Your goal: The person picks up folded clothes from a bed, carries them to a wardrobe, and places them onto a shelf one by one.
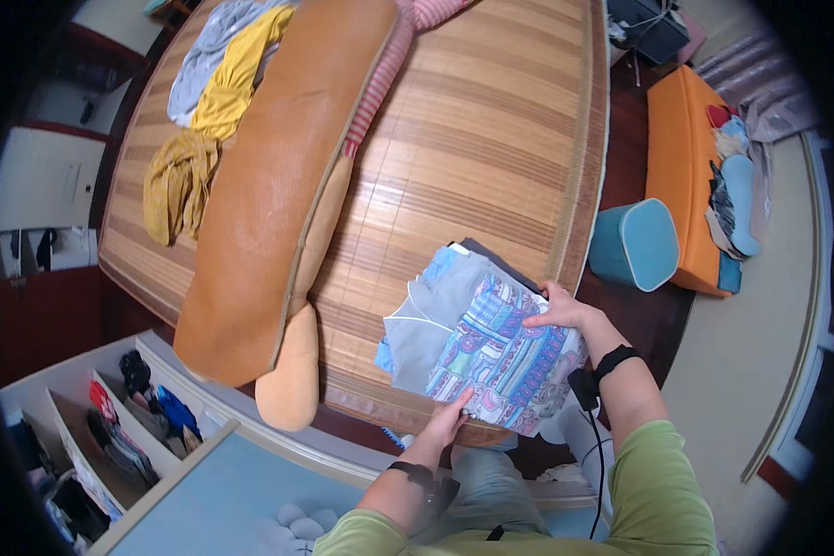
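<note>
A folded garment with a blue, purple and white pattern (505, 357) lies on top of a small pile of folded clothes at the bed's near right corner. Its lower left edge is pinched by my left hand (447, 422), thumb on top and the other fingers hidden beneath. My right hand (567, 310) grips the upper right edge, thumb over the fabric. Under it show a grey garment with white piping (417, 315), some light blue cloth (442, 264) and a dark folded piece (500, 259).
A brown mat (269, 185) lies over a long peach and pink-striped cushion (287, 380) on the bed. Loose yellow clothes (236, 79) and a mustard heap (178, 185) sit beyond. At right stand a blue bin (632, 246) and an orange bench (681, 176). Open compartments (111, 435) hold clothes.
</note>
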A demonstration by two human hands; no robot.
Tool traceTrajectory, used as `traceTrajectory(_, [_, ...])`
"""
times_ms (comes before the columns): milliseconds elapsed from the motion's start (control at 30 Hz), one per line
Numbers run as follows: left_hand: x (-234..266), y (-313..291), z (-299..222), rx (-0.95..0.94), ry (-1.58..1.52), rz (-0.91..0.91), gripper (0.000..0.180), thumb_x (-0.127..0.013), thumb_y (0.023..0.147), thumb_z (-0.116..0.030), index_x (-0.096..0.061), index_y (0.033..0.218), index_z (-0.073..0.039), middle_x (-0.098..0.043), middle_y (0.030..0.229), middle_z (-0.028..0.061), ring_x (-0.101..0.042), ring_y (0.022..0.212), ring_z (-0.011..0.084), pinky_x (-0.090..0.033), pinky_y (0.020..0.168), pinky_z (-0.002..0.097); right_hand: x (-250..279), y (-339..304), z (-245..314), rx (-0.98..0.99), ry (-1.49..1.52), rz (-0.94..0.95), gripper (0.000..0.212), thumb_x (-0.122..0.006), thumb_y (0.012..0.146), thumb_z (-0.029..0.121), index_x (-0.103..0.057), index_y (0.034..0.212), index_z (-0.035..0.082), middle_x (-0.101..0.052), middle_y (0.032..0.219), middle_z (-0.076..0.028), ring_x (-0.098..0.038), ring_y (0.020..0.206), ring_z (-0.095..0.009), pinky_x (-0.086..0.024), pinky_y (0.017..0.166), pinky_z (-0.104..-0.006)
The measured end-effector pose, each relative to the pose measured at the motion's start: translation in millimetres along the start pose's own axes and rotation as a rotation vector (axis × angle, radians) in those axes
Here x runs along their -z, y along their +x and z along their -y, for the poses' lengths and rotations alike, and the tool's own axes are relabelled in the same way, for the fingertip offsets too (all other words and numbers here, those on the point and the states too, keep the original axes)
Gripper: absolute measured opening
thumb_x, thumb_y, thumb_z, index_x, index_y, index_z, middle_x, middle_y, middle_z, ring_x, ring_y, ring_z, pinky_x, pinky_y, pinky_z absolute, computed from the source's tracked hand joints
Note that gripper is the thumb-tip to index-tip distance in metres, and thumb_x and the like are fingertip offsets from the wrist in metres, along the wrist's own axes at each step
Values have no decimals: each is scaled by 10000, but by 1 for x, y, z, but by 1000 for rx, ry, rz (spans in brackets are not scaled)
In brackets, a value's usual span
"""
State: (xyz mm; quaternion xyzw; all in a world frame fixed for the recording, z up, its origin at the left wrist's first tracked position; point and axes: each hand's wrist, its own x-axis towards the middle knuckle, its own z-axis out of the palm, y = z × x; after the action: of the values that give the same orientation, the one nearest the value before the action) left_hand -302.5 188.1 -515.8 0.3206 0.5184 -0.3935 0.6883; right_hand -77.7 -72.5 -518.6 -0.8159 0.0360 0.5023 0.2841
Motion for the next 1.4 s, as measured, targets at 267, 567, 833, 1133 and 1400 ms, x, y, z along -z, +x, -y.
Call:
traceTrajectory(267, [0,25,23,-153,-462,26,604,-704,770,-147,-399,1284,-62,-516,1219,61,-491,1115,196,-379,964,317,-14,24,-11,15,-111,-89,1080,-839,467,502,-337,1248,-51,-395,1247,-249,-373,1216,-344,-342,1001,-373])
traceTrajectory(567, [20,28,19,-74,-429,89,540,-656,799,-285,-459,1249,-62,-536,1218,80,-477,1151,240,-347,994,389,-24,24,-15,10,303,285,854,-789,620,403,-438,1229,-82,-557,1142,-234,-541,1078,-262,-411,929,-325])
traceTrajectory(833, [53,10,-1,-225,-423,88,555,-639,808,-265,-431,1260,-21,-532,1191,88,-511,1097,219,-404,947,362,-65,-23,-8,-5,861,391,755,-714,760,250,-304,1356,34,-460,1286,-126,-435,1175,-221,-350,989,-333])
traceTrajectory(1133, [76,-49,-25,-228,69,278,787,-771,678,-140,-320,1308,-4,-501,1233,122,-475,1142,231,-381,970,355,-98,-75,11,72,969,311,940,-712,740,193,-88,1438,115,-312,1397,-104,-308,1278,-233,-266,1044,-347])
traceTrajectory(1400, [113,-159,-36,-440,143,259,804,-778,671,-134,-302,1309,-19,-491,1224,102,-464,1139,206,-378,966,348,-129,-174,93,166,992,249,901,-691,735,226,-132,1422,61,-344,1374,-107,-328,1259,-229,-264,1040,-352])
